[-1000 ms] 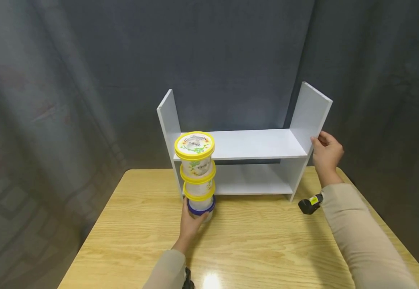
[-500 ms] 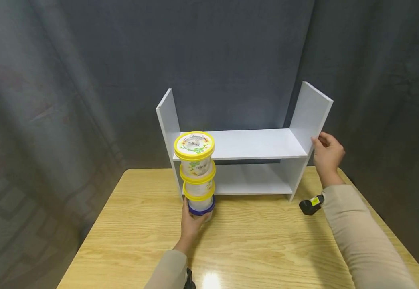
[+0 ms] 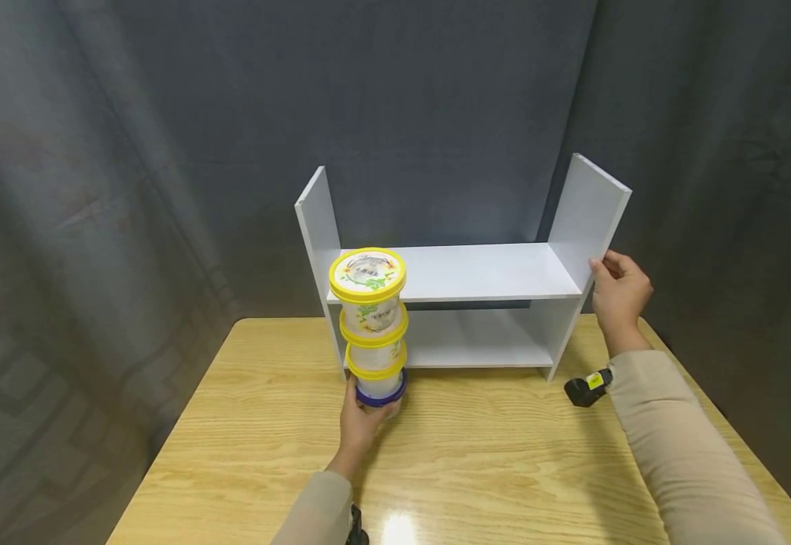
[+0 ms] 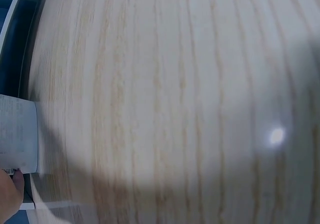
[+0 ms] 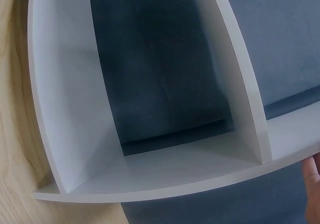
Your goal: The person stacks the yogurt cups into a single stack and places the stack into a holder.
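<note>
A stack of round white plastic tubs stands in front of the left end of a white two-tier shelf [image 3: 470, 272]. The upper tubs [image 3: 368, 276] have yellow lids, and the lowest tub [image 4: 17, 134] has a dark blue one [image 3: 381, 390]. My left hand [image 3: 357, 420] grips that lowest tub from the near left, thumb on its front; its far fingers are mostly hidden. Over at the right, my right hand [image 3: 620, 299] pinches the front edge of the shelf's right side panel [image 3: 589, 208]. In the right wrist view only part of that hand [image 5: 313, 189] shows.
The shelf stands toward the back of a wooden table [image 3: 490, 454]. Grey curtains [image 3: 436, 113] hang close behind and on both sides. A black device with a yellow label [image 3: 587, 387] is beside the right sleeve. Light glares on the table's near part.
The right hand and the shelf's right panel have shifted very slightly rightward. The tub stack and the left hand look almost unchanged.
</note>
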Demonstrator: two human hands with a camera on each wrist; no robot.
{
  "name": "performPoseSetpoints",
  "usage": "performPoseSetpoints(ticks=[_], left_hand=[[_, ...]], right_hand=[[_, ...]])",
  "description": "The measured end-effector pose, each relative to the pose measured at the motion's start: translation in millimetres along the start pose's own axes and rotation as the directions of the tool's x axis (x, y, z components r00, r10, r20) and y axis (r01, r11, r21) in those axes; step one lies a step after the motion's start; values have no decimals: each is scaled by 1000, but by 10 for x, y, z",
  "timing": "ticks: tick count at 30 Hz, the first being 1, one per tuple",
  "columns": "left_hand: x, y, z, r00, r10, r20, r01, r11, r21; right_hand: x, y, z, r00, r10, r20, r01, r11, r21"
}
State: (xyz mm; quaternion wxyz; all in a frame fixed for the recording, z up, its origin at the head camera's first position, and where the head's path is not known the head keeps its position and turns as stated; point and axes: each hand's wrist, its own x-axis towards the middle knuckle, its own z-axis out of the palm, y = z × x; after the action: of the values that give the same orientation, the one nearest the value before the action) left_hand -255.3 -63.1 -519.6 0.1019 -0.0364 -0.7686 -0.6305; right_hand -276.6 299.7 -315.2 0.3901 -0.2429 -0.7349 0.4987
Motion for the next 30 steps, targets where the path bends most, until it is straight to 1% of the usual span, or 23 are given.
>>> performPoseSetpoints(ticks=[1, 3, 7, 8, 10, 13, 15, 17, 20, 23, 30], left_hand=[[-7, 9, -3, 1000, -2, -4, 2, 1000, -1], [-43, 108, -14, 1000, 6, -5, -6, 1000, 7], [-113, 300, -45, 1000, 12, 7, -12, 1000, -10], [-114, 302, -49, 1000, 16, 13, -16, 1000, -9], [-93, 217, -48, 1000, 17, 20, -17, 1000, -21], [-48, 75, -35, 1000, -2, 27, 3, 1000, -24], [-39, 35, -30, 999, -13, 29, 14, 1000, -17], [-41, 38, -28, 999, -24, 28, 24, 1000, -14], [-48, 51, -44, 1000, -17, 21, 17, 1000, -1], [-49, 76, -63, 1000, -14, 22, 13, 1000, 8], [-57, 176, -87, 996, 3, 89, -1, 1000, -28]], right_hand=[[0, -1, -2, 1000, 6, -1, -6, 1000, 4], [-2, -4, -5, 1000, 13, 2, -13, 1000, 6], [0, -9, -13, 1000, 21, 14, -21, 999, 29], [1, -9, -14, 1000, 25, 18, -25, 999, 44], [5, -7, -19, 999, 30, 30, -32, 997, 71], [7, -8, -31, 998, 40, 52, -46, 993, 105], [6, -8, -35, 997, 42, 68, -49, 993, 104], [3, -9, -39, 996, 33, 83, -41, 995, 88], [4, -11, -12, 994, 13, 109, -19, 998, 57], [7, -14, 13, 993, 0, 121, -5, 999, 48], [8, -27, 30, 991, 16, 134, -21, 999, 34]])
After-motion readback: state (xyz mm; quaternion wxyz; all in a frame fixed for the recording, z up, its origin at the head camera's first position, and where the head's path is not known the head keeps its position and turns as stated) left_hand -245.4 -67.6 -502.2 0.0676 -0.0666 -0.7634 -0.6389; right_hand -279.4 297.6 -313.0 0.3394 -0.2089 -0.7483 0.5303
